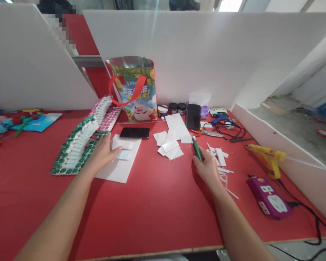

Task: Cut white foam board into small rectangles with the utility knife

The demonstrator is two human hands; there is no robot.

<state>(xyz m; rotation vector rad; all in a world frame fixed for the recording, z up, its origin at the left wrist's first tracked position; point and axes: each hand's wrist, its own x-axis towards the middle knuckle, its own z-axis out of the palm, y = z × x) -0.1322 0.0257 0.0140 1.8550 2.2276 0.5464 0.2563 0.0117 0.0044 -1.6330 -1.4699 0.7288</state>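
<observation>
My right hand [205, 165] is wrapped round a green cutter [197, 148], which points up and to the left above the red table [163, 210]. Small white card pieces [171, 146] lie in a loose pile between my hands, with a larger white strip [177, 125] behind them. On the left, my left hand [107, 150] is spread with nothing in its grasp, over the left part of a white board [116, 170]. Two small folded white pieces [124, 155] rest on that board by my fingertips. A black phone [134, 133] lies at the board's back edge.
Left stand curved models with green [70, 148] and pink [105, 112] trim. A colourful bag [139, 94] is at the back. Thin white scraps [221, 157], scissors [212, 133], another phone [193, 116], a yellow glue gun [268, 156] and a purple power block [268, 197] occupy the right.
</observation>
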